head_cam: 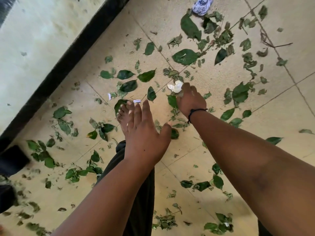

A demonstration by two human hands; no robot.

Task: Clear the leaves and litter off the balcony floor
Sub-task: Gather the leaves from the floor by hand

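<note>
Green leaves point(185, 56) and dry crumbled bits lie scattered all over the beige tiled balcony floor point(213, 150). My right hand point(190, 99), a black band on its wrist, reaches down to the floor and its fingers curl round a crumpled white paper scrap point(175, 86). My left hand point(144, 133) hovers above the floor with fingers straight and spread, holding nothing. Small white paper bits point(136, 101) lie just beyond its fingertips. A crumpled blue-and-white wrapper point(202, 5) lies at the far top of the floor.
A black kerb point(68, 62) runs diagonally along the floor's left edge, with a pale stained wall beyond it. My bare foot point(123, 114) stands under my left hand. A thin twig point(272, 45) lies at upper right. A dark object point(12, 160) sits at the left edge.
</note>
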